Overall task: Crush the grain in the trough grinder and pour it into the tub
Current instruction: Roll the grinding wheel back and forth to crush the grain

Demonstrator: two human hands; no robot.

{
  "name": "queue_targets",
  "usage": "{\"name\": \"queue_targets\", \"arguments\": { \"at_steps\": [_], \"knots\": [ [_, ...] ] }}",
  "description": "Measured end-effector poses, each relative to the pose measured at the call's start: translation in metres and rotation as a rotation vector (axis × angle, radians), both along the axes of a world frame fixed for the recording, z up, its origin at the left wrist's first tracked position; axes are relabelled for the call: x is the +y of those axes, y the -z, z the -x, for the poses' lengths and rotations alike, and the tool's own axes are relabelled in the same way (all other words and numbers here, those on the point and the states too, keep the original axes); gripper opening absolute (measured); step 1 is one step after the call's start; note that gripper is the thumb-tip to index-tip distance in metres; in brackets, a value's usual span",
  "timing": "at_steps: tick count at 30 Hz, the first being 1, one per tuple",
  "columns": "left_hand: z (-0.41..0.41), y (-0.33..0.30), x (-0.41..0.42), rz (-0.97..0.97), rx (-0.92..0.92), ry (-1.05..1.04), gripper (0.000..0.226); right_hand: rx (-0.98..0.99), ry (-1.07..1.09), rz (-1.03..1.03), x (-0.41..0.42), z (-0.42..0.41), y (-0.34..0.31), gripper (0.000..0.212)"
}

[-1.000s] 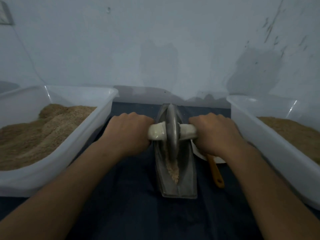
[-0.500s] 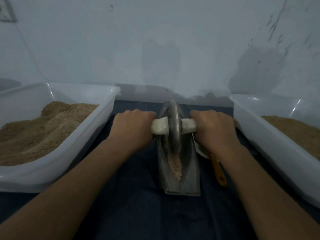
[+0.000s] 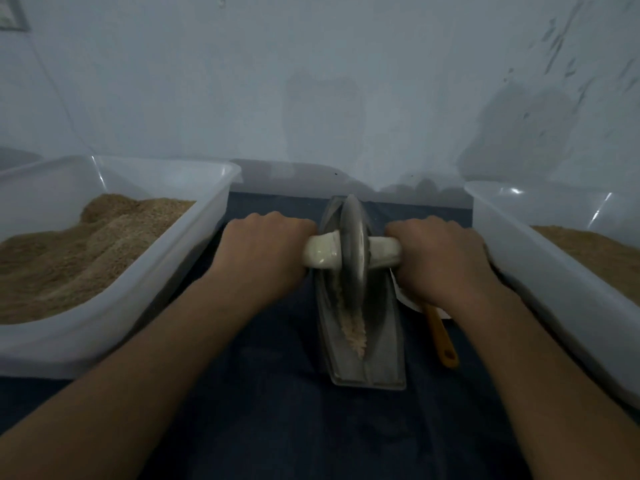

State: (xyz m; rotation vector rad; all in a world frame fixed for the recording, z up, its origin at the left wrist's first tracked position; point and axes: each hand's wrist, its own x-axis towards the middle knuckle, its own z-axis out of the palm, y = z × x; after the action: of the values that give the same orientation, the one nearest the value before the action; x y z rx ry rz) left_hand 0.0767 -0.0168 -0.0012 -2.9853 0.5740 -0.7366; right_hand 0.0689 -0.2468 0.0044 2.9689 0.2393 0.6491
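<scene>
Wheel rolled farther; both hands' grip wraps its axle.

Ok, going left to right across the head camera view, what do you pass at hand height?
Left tub of grain → left hand on the roller handle → metal grinding wheel in the trough → right hand on the other handle end → right tub of grain.

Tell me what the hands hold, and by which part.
Both hold the grinder wheel by its white axle handle: left hand on the left end, right hand on the right end.
</scene>
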Motion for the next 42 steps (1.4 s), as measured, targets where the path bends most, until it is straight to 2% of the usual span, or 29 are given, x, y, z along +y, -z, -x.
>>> {"name": "queue_targets", "arguments": {
  "at_steps": [2, 4, 6, 9, 12, 14, 18, 20, 22, 23, 25, 28, 31, 33, 36, 38, 40, 42],
  "knots": [
    [-0.005, 0.007, -0.004, 0.010, -0.083, -0.038, 0.027, -0.099, 0.013, 0.021, 0.004, -0.005, 0.006, 0.023],
    [-0.006, 0.007, -0.002, 0.015, -0.053, -0.021, 0.028, -0.093, 0.005, 0.020, 0.002, -0.005, 0.004, 0.025],
    [-0.002, -0.001, 0.005, 0.006, 0.074, 0.030, 0.026, 0.015, -0.032, 0.017, -0.003, 0.001, -0.002, 0.029],
    [0.010, -0.020, 0.016, -0.027, 0.336, 0.142, 0.018, 0.190, -0.081, 0.038, -0.009, 0.021, -0.015, 0.020],
    [0.017, -0.029, 0.020, -0.008, 0.499, 0.189, 0.022, 0.231, -0.098, 0.056, -0.007, 0.034, -0.023, 0.016],
    [0.014, -0.023, 0.017, 0.003, 0.458, 0.150, 0.022, 0.199, -0.079, 0.053, -0.003, 0.032, -0.022, 0.021],
    [-0.004, -0.001, 0.005, 0.040, 0.140, 0.003, 0.020, 0.046, 0.023, 0.028, 0.007, 0.010, -0.012, 0.028],
    [-0.009, 0.007, 0.000, 0.073, 0.031, -0.032, 0.028, -0.037, 0.034, 0.008, 0.009, 0.003, -0.004, 0.026],
    [-0.011, 0.009, -0.003, 0.051, -0.044, -0.028, 0.025, -0.070, 0.038, -0.005, 0.007, 0.001, -0.001, 0.023],
    [-0.011, 0.007, -0.002, 0.038, -0.040, -0.017, 0.024, -0.055, 0.031, -0.007, 0.005, 0.002, -0.002, 0.025],
    [-0.007, 0.000, 0.005, 0.017, 0.088, 0.037, 0.024, 0.028, -0.009, 0.001, 0.000, 0.007, -0.005, 0.027],
    [0.008, -0.018, 0.017, -0.017, 0.356, 0.143, 0.019, 0.152, -0.072, 0.046, -0.008, 0.023, -0.016, 0.014],
    [0.017, -0.026, 0.020, -0.006, 0.451, 0.195, 0.017, 0.233, -0.091, 0.043, -0.009, 0.033, -0.021, 0.009],
    [0.014, -0.021, 0.016, 0.007, 0.379, 0.169, 0.017, 0.202, -0.066, 0.034, -0.006, 0.028, -0.019, 0.013],
    [0.001, -0.006, 0.008, 0.034, 0.148, 0.052, 0.023, 0.053, 0.000, 0.004, 0.001, 0.011, -0.009, 0.026],
    [-0.007, 0.002, 0.002, 0.048, 0.021, -0.005, 0.021, -0.035, 0.032, 0.003, 0.006, 0.002, -0.001, 0.027],
    [-0.011, 0.005, 0.000, 0.031, -0.033, -0.022, 0.019, -0.073, 0.046, 0.014, 0.006, 0.000, 0.002, 0.025],
    [-0.009, 0.002, 0.001, 0.019, 0.000, -0.007, 0.021, -0.046, 0.018, 0.002, 0.003, 0.002, -0.001, 0.029]
  ]
}}
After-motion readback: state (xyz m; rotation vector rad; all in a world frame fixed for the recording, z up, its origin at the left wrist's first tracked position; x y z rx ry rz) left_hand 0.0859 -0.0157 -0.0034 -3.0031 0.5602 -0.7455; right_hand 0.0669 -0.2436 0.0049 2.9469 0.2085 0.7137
